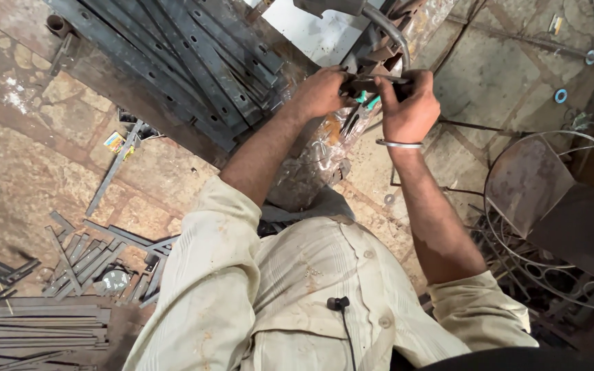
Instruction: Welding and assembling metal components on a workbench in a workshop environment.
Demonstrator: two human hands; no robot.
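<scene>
My left hand (321,91) and my right hand (410,103) meet at the top middle, both closed around pliers with teal-green handles (364,100). The plier handles hang down between my hands. The jaws are hidden among small rusty metal pieces (386,62) next to a curved steel pipe (388,31). A metal bangle (399,144) sits on my right wrist. Below my hands is a drum wrapped in crinkled clear plastic (314,161).
Long perforated steel bars (194,62) lie stacked at the upper left. Short metal offcuts (84,257) and flat strips (36,330) cover the stone floor at the lower left. A round wire-frame piece (551,220) stands at the right. Washers (560,95) lie on the floor.
</scene>
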